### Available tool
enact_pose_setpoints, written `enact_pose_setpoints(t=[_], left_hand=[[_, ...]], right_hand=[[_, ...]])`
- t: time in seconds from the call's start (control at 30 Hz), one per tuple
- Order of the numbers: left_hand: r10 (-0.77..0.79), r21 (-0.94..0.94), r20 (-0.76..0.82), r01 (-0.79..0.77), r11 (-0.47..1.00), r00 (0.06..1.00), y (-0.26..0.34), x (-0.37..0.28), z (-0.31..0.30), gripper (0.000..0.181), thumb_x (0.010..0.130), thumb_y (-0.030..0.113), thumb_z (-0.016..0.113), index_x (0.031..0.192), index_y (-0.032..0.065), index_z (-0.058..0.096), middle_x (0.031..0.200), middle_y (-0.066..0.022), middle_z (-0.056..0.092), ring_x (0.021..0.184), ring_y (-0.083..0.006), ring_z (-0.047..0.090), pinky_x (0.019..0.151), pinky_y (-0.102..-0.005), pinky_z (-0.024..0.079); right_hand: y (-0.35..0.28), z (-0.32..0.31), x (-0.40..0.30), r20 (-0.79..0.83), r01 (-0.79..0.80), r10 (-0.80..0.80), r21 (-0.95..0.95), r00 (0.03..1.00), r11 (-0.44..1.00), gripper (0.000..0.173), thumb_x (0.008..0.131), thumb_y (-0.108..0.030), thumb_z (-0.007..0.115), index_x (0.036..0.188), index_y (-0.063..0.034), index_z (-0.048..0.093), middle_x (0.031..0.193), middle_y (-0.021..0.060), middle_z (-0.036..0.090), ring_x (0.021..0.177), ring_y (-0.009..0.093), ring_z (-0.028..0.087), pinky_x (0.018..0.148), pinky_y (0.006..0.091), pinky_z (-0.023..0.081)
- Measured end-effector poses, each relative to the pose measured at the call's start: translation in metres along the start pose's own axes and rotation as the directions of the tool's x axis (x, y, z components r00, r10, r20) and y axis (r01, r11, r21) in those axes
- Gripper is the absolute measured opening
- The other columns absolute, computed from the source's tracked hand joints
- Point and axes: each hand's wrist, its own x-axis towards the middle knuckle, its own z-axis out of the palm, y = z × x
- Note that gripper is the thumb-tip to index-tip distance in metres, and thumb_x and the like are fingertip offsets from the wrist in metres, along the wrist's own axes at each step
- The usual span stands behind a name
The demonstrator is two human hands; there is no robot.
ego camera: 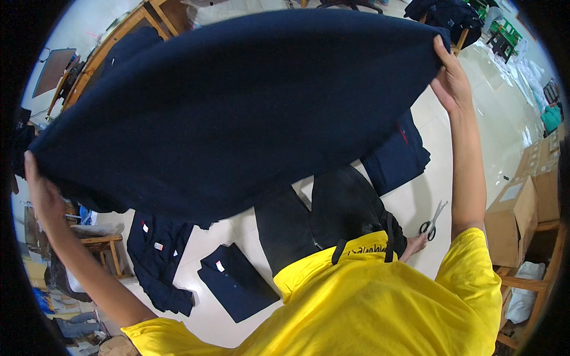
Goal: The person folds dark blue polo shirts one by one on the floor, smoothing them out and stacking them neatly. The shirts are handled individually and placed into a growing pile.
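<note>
A large navy cloth or garment [231,111] is spread wide in the air between my hands, its full shape unclear. My left hand [44,196] grips its left edge at the far left. At the upper right, my right hand [449,80] holds the opposite corner between thumb and fingers. Below the cloth on the pale floor lie a folded navy shirt [240,282] with buttons and a tag, and a looser pile of navy garments [156,258] with tags. Another folded navy stack [396,155] is partly hidden beneath the cloth's right side. Scissors [431,227] with black handles lie near my bare foot.
Cardboard boxes [512,218] stand at the right by a wooden rack [525,283] holding a white bundle. A wooden-framed table [104,51] is at the upper left and a small wooden stool [104,240] at the left. Dark garments [445,22] are piled at the upper right.
</note>
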Motion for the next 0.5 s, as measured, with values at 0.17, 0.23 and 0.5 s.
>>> enact_pose_setpoints(t=[0.17, 0.23, 0.5], left_hand=[[-0.028, -0.059, 0.046, 0.031, 0.998, 0.999, -0.033, -0.006, 0.048, 0.070, 0.111, 0.047, 0.058, 0.159, -0.0026, 0.046, 0.164, -0.0186, 0.048, 0.156, -0.0249, 0.039, 0.133, -0.0399, 0.017], [-0.032, 0.024, 0.034, 0.031, 0.999, 0.999, -0.056, -0.008, 0.077, 0.072, 0.113, 0.049, 0.053, 0.162, -0.0021, 0.042, 0.163, -0.0199, 0.049, 0.154, -0.0257, 0.042, 0.132, -0.0386, 0.021], [0.157, 0.477, -0.015, -0.130, 0.869, 0.988, -0.040, -0.065, 0.046, 0.079, 0.111, 0.056, 0.052, 0.160, -0.0052, 0.046, 0.157, -0.0222, 0.055, 0.145, -0.0279, 0.051, 0.125, -0.0372, 0.030]], right_hand=[[0.032, 0.004, 0.050, -0.076, 0.081, -0.100, -0.223, 0.992, 0.971, 0.033, 0.106, -0.035, 0.072, 0.127, -0.0086, 0.072, 0.119, 0.0006, 0.076, 0.109, 0.012, 0.069, 0.097, 0.0294, 0.052], [0.033, -0.002, 0.064, -0.095, 0.140, -0.184, -0.349, 0.978, 0.927, 0.036, 0.107, -0.037, 0.070, 0.126, -0.0069, 0.072, 0.119, 0.0008, 0.076, 0.105, 0.012, 0.069, 0.097, 0.0285, 0.053], [-0.002, 0.006, 0.034, -0.151, 0.084, -0.183, -0.503, 0.972, 0.860, 0.038, 0.108, -0.040, 0.068, 0.124, -0.0051, 0.074, 0.113, 0.0012, 0.076, 0.102, 0.010, 0.067, 0.092, 0.0290, 0.052]])
